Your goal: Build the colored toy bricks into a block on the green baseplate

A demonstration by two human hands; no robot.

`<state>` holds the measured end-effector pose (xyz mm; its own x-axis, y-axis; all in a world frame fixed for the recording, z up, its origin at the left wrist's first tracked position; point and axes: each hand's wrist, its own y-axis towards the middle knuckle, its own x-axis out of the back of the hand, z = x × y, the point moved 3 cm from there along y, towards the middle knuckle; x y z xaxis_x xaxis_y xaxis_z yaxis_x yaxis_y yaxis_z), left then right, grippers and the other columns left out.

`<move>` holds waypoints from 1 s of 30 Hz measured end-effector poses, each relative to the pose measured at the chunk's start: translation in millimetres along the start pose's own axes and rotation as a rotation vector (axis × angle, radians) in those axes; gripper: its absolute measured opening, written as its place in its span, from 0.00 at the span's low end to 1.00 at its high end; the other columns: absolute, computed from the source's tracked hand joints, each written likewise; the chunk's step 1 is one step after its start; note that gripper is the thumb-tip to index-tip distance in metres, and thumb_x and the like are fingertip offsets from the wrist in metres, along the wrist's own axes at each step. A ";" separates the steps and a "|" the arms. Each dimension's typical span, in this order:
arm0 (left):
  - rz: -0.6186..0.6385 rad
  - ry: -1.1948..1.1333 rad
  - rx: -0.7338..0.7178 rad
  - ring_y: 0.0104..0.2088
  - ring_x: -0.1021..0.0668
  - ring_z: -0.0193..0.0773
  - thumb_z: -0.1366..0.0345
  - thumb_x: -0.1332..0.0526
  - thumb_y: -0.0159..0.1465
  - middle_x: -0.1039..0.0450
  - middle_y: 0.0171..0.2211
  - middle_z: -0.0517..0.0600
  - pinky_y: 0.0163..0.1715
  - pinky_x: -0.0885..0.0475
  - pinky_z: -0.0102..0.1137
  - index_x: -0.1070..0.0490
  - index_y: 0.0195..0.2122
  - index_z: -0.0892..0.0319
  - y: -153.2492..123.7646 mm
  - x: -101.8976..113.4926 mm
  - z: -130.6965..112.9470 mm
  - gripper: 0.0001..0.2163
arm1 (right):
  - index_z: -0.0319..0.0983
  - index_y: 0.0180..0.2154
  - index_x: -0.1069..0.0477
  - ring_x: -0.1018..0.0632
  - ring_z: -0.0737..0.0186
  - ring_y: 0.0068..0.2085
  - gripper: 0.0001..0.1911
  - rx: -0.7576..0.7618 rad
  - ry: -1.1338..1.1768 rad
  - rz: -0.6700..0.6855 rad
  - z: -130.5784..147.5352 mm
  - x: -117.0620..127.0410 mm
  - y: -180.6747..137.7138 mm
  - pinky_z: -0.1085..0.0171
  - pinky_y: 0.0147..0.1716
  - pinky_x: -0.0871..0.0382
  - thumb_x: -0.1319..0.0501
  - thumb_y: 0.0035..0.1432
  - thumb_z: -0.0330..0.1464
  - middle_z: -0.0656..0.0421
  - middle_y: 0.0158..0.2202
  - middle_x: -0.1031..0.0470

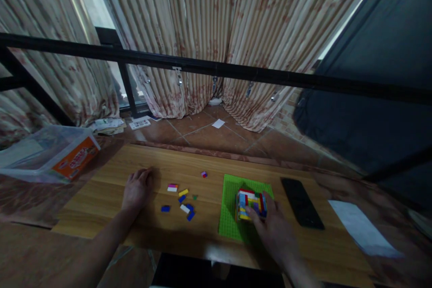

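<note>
A: Where's the toy-brick structure (249, 202)?
B: On the green studded baseplate (228, 207). Make it the clock's centre, with the curtains (199, 31) at twelve.
A: What's holding it?
B: The right hand (275, 229), at four o'clock: thumb over the near part of the top, fingers round the right side, pinching it between them. Whether it's snapped to the studs, I can't tell.
A: How should it handle?
B: Light and stiff, I'd judge, smooth-sided, but liable to split at the seams. Best held low on two opposite walls, not by the top bricks.
A: And the left hand (137, 189)?
B: Well out at nine on the wooden table (111, 175), fingers curled; I can't tell whether the tips meet or cover anything.
A: What else?
B: Loose bricks (185, 209) at nine, between the hands; one small brick (204, 174) near ten; a flat black slab (302, 202) at three; a white sheet (361, 225) beyond it; a clear plastic bin (50, 157) past nine, off the table.
</note>
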<state>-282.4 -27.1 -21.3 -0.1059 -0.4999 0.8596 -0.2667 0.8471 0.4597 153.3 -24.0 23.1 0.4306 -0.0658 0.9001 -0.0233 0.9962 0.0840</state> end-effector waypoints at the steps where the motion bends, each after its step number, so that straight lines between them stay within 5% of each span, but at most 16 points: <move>1: 0.001 -0.001 0.001 0.44 0.25 0.49 0.63 0.52 0.64 0.25 0.46 0.58 0.49 0.30 0.43 0.26 0.46 0.61 0.0 0.1 -0.2 0.18 | 0.33 0.62 0.45 0.22 0.47 0.45 0.37 -0.003 0.017 0.013 -1.9 -0.1 -1.2 0.53 0.44 0.29 0.54 0.63 0.53 0.43 0.52 0.31; 7: 0.011 0.011 0.009 0.44 0.26 0.50 0.63 0.52 0.64 0.25 0.46 0.60 0.50 0.30 0.43 0.26 0.46 0.63 0.5 -0.6 -0.8 0.18 | 0.33 0.57 0.37 0.24 0.47 0.49 0.35 -0.001 0.035 -0.032 -6.6 10.8 18.4 0.53 0.48 0.31 0.58 0.64 0.52 0.42 0.53 0.31; 11: 0.014 0.022 0.025 0.44 0.26 0.49 0.63 0.52 0.64 0.25 0.46 0.59 0.49 0.30 0.42 0.26 0.47 0.63 -0.5 -1.5 0.5 0.18 | 0.34 0.60 0.39 0.33 0.45 0.60 0.34 0.063 -0.029 -0.054 14.7 6.3 42.4 0.49 0.56 0.38 0.58 0.65 0.51 0.43 0.59 0.35; 19: 0.006 0.004 0.015 0.45 0.26 0.49 0.64 0.52 0.65 0.25 0.46 0.59 0.49 0.30 0.43 0.26 0.47 0.63 -1.7 -0.6 -1.9 0.18 | 0.36 0.64 0.43 0.42 0.43 0.66 0.37 0.308 -0.240 0.197 58.6 -19.6 60.7 0.42 0.60 0.50 0.58 0.65 0.53 0.46 0.66 0.43; 30: 0.012 -0.022 0.051 0.45 0.26 0.48 0.66 0.51 0.64 0.26 0.45 0.59 0.50 0.31 0.42 0.27 0.47 0.62 -3.7 5.0 -9.4 0.16 | 0.35 0.61 0.38 0.35 0.43 0.61 0.30 0.496 -0.258 0.106 94.1 -24.0 65.2 0.44 0.59 0.46 0.49 0.65 0.47 0.46 0.61 0.34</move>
<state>-272.9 -31.1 -16.6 -0.1306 -0.4937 0.8598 -0.3139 0.8432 0.4365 56.5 37.1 47.1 0.1702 -0.0405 0.9846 -0.5018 0.8563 0.1220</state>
